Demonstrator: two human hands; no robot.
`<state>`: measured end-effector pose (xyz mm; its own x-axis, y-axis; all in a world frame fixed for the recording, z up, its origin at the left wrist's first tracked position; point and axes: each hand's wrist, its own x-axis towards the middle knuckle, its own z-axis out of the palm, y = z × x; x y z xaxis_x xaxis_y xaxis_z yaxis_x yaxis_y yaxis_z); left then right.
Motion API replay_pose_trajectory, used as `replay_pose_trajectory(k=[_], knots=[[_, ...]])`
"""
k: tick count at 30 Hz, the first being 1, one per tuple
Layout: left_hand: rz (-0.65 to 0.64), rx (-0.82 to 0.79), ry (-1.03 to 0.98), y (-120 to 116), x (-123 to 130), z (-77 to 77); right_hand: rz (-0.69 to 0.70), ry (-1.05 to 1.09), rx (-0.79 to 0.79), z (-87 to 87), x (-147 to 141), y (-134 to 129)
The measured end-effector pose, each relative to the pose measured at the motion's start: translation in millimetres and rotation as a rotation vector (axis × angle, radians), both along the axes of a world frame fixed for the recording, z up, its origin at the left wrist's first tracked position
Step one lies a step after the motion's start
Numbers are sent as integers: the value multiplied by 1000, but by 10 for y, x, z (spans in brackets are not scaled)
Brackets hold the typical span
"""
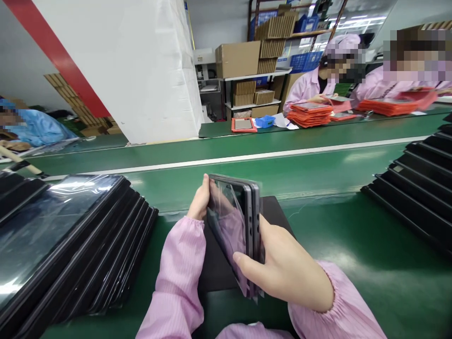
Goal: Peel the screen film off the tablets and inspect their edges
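Left hand and right hand grip bagged tablet on edge, fingers closed around it, over black mat; stacked tablets at left.

You hold a film-wrapped rectangular tablet above a flat rectangular mat on the smooth workbench. A leaning row of flat tablets lies to your left, another leaning row of flat tablets to your right, and a long conveyor belt beyond.

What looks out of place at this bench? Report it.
The clear plastic film hangs loose from the tablet gripped by the left hand and right hand. It curls away instead of lying flat against the screen. Nothing else stands out.
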<state>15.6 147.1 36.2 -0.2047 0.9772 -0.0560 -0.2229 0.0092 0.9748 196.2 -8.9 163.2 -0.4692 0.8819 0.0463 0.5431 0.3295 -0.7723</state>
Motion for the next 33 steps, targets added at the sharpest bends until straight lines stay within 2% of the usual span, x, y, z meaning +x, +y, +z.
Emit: replay_pose_trajectory(k=[4, 9, 14, 17, 23, 33], knots=[[91, 21, 87, 113, -215, 128, 19, -102, 72, -142, -20, 109], [180, 89, 104, 127, -400, 138, 75, -234, -10, -217, -68, 274], [322, 248, 140, 92, -454, 190, 225, -346, -53, -277, -76, 393], [322, 346, 147, 95, -432, 194, 284, -428, -84, -327, -87, 414], [278, 418, 164, 103, -388, 172, 389, -477, -91, -329, -59, 442], [287, 464, 206, 130, -364, 143, 392, -496, -156, -307, 37, 571]])
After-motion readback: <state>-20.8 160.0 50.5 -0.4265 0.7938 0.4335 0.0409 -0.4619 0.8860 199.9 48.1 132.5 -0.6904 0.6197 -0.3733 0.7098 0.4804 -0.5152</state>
